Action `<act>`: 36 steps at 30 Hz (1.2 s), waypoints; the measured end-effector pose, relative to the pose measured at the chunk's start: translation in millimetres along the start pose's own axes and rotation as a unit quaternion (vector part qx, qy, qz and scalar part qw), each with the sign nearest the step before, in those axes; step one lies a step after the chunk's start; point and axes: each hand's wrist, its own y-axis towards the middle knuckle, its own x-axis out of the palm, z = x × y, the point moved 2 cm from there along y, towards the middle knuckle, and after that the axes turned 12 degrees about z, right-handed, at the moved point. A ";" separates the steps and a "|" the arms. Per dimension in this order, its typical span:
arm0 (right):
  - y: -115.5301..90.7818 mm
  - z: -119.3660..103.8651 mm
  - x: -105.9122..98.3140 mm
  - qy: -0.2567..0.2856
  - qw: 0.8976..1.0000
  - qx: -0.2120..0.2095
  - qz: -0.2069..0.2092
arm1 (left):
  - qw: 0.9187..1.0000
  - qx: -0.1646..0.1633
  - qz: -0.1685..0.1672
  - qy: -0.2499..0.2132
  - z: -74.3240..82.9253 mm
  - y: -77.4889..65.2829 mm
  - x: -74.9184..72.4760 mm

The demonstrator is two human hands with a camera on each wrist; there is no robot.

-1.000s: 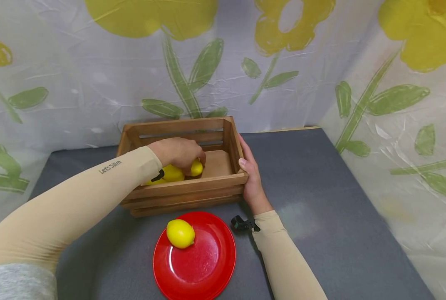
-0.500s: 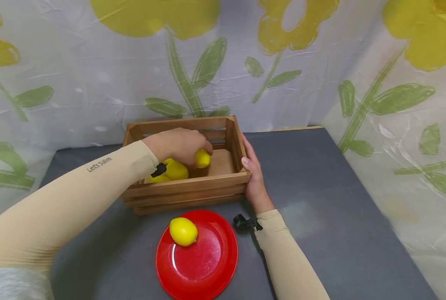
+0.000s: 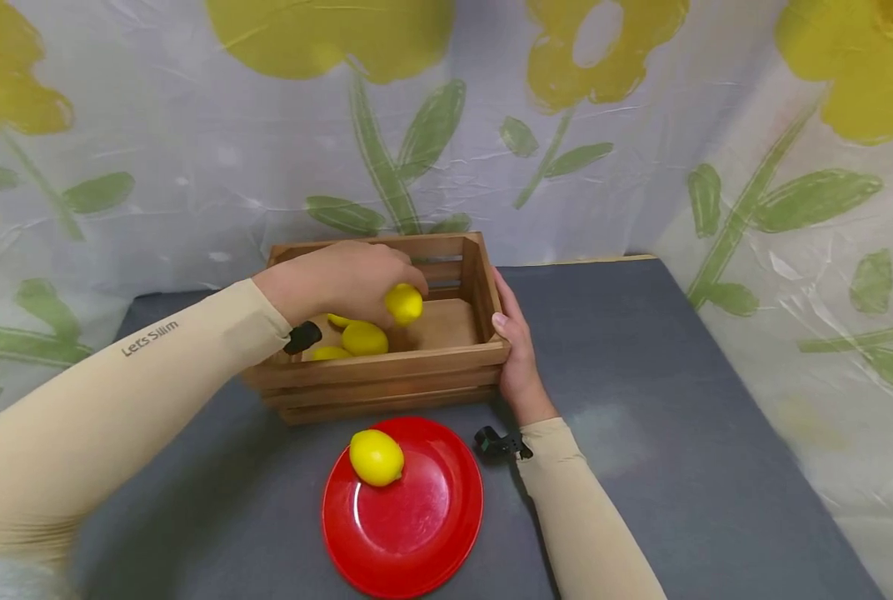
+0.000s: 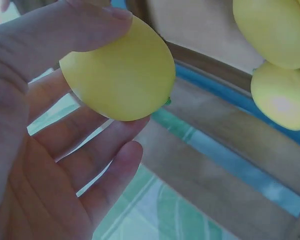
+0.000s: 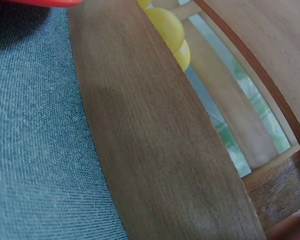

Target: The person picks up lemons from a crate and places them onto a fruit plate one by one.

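Observation:
My left hand (image 3: 345, 279) is over the wooden crate (image 3: 386, 364), holding a yellow lemon (image 3: 404, 305). In the left wrist view the thumb lies on one face of that lemon (image 4: 122, 70), and the fingers are behind it. Below the hand, several other lemons (image 3: 365, 338) sit at the crate's left end, partly hidden by the hand and wrist. My right hand (image 3: 520, 358) rests against the crate's right end, fingers extended along its outer side and thumb at the front corner. Only a bit of this hand (image 5: 292, 227) shows in the right wrist view.
In front of the crate, a red plate (image 3: 409, 533) lies on the dark grey tabletop (image 3: 641, 467). One lemon (image 3: 376, 457) rests near its upper left rim. A flower-printed curtain (image 3: 266, 150) hangs behind and to the right of the table.
My left hand has lifted the lemon up from the crate's floor, uncovering more of the lemons below. The right hand stays against the crate's side. The whole view has shifted slightly.

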 end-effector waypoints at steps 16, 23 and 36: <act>6.4 4.9 -15.6 -0.001 1.000 0.013 0.013 | 0.998 0.016 0.057 0.025 22.2 -28.4 -33.4; 7.1 3.5 -19.1 -0.009 1.000 0.015 0.014 | 0.996 0.033 0.077 0.026 36.9 -41.3 -38.7; 8.3 -1.1 -21.8 -0.026 0.999 0.026 0.014 | 0.993 0.081 0.078 0.026 72.0 -52.3 -44.9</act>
